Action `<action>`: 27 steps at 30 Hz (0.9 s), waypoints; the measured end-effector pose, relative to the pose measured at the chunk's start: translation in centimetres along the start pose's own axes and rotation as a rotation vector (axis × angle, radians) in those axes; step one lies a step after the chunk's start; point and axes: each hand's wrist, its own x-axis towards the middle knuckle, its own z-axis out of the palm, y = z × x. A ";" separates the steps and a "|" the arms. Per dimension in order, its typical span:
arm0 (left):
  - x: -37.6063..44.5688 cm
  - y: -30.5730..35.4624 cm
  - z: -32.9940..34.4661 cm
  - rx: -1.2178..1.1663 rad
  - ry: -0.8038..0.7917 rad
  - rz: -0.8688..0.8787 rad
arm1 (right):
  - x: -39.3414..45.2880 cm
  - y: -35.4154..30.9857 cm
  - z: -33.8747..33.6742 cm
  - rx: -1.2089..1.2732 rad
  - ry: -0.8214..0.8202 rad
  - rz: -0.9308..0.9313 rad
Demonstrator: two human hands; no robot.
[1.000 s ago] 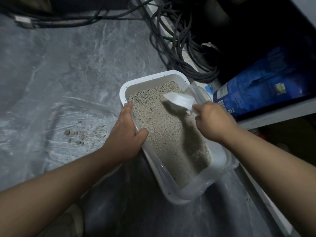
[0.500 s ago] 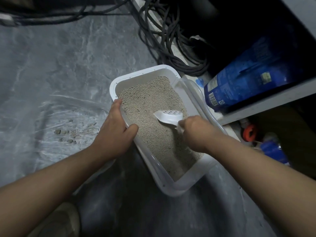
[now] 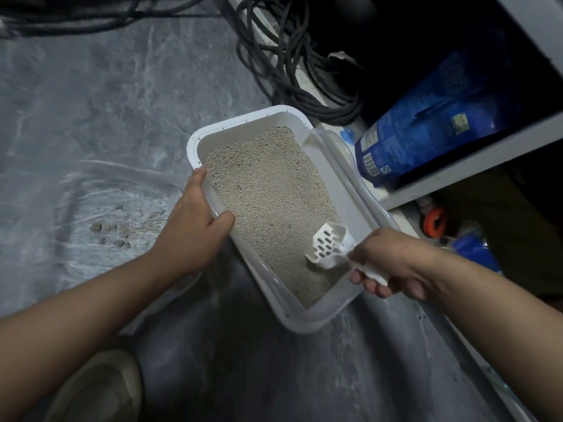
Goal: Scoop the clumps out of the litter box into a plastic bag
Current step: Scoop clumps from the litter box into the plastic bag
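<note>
A white litter box (image 3: pixel 243 124) filled with beige granules sits on the grey floor. My left hand (image 3: pixel 195 229) grips its left rim, thumb inside the box. My right hand (image 3: pixel 393 263) is closed on the handle of a white slotted scoop (image 3: pixel 330 245). The scoop's head rests tilted in the litter at the box's near right corner. A clear plastic bag (image 3: pixel 91 193) lies flat on the floor left of the box, with several small brown clumps (image 3: pixel 112 229) on it.
Coiled black cables (image 3: pixel 292 74) lie beyond the box's far end. A blue bag (image 3: pixel 432 123) lies on a low shelf to the right, above an orange object (image 3: pixel 434 222). A shoe (image 3: pixel 100 388) shows at the bottom left.
My right hand has drawn the scoop from the far end of the litter back to the near right corner. My left hand has stayed on the rim.
</note>
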 end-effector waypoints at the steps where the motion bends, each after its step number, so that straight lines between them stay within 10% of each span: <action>1: 0.0 0.0 0.0 0.001 0.001 -0.002 | -0.1 0.1 0.4 0.020 -0.030 0.015; 27: -0.1 0.2 0.0 0.036 -0.002 -0.028 | 5.1 -3.6 10.0 0.572 -0.289 -0.023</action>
